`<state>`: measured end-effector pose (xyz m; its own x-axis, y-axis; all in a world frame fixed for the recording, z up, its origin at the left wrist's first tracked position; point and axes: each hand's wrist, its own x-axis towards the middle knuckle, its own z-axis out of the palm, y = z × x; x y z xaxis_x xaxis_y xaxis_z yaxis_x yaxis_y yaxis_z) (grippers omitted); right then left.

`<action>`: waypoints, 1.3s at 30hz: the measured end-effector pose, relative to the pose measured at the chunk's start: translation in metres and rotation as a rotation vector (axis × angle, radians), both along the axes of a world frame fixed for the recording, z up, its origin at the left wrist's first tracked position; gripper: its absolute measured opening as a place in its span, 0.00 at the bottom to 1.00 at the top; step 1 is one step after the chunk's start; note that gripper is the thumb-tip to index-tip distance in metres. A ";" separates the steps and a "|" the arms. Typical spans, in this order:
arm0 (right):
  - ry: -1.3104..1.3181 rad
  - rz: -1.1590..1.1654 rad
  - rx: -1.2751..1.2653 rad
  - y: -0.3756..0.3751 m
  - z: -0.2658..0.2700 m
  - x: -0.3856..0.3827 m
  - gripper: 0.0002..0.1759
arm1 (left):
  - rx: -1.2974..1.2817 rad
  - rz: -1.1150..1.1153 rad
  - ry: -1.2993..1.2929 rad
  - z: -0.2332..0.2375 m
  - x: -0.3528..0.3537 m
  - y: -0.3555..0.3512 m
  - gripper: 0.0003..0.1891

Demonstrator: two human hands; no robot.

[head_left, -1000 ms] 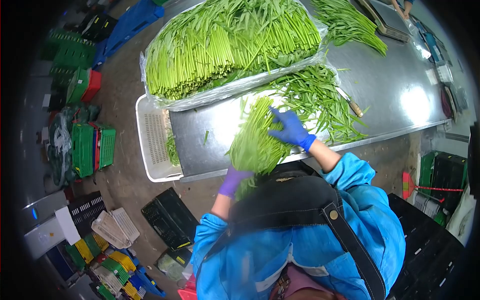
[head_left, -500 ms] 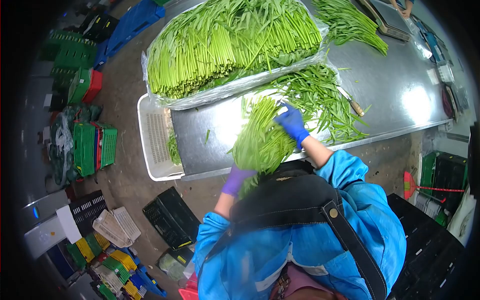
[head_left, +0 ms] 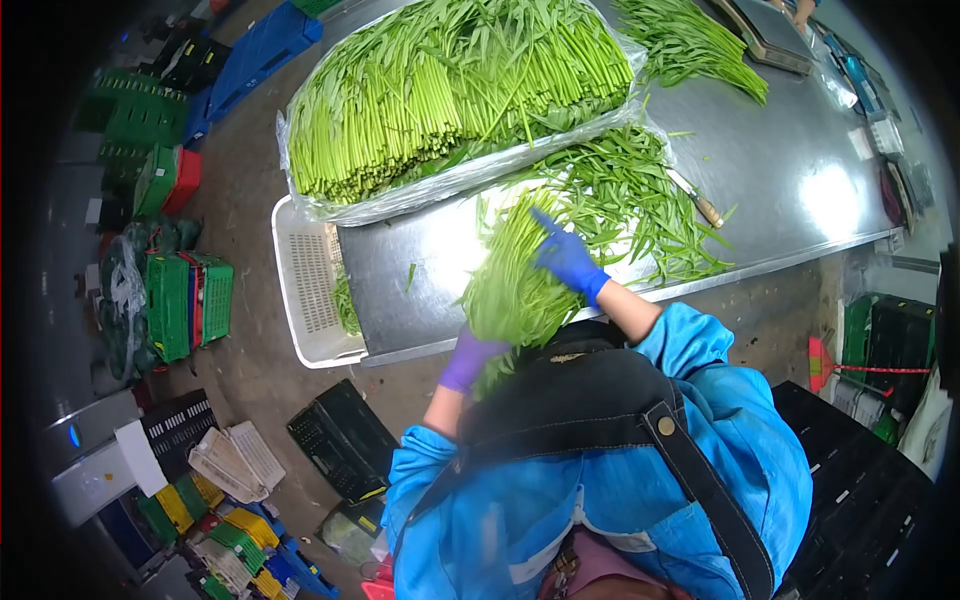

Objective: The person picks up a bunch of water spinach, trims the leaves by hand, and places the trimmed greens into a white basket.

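A bunch of water spinach (head_left: 515,270) is held over the near edge of the steel table, blurred in places. My left hand (head_left: 472,360), in a purple glove, is closed around its lower leafy part; the leaves hide some of the fingers. At the bunch's right side lies my right hand (head_left: 572,262) in a blue glove, its index finger stretched along the stems. Loose leaves and stems (head_left: 650,205) are spread to the right of that hand. Behind both hands, a big stack of water spinach (head_left: 400,120) rests in a plastic-lined container.
A knife (head_left: 708,210) lies beside the loose leaves on the steel table (head_left: 780,160). At the table's left end stands a white basket (head_left: 305,290) with some greens. More water spinach (head_left: 695,45) and a scale (head_left: 765,38) are at the back right, near another person's hand (head_left: 803,12).
My right hand has shifted slightly left and down over the bunch, and its index finger now points out along the stems. My left hand keeps its hold.
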<state>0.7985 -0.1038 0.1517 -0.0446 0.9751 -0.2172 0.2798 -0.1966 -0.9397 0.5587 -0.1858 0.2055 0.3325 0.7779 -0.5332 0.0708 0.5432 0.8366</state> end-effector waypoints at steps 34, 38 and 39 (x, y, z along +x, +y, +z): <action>-0.336 -0.151 0.034 0.006 0.010 0.072 0.46 | -0.034 0.085 0.024 0.001 -0.002 -0.003 0.34; -0.250 0.222 -0.133 -0.021 0.036 0.011 0.53 | -0.021 0.036 0.022 0.003 0.004 0.004 0.34; -0.181 0.128 0.210 -0.031 -0.009 0.003 0.47 | 0.002 0.018 0.032 0.004 0.005 0.005 0.34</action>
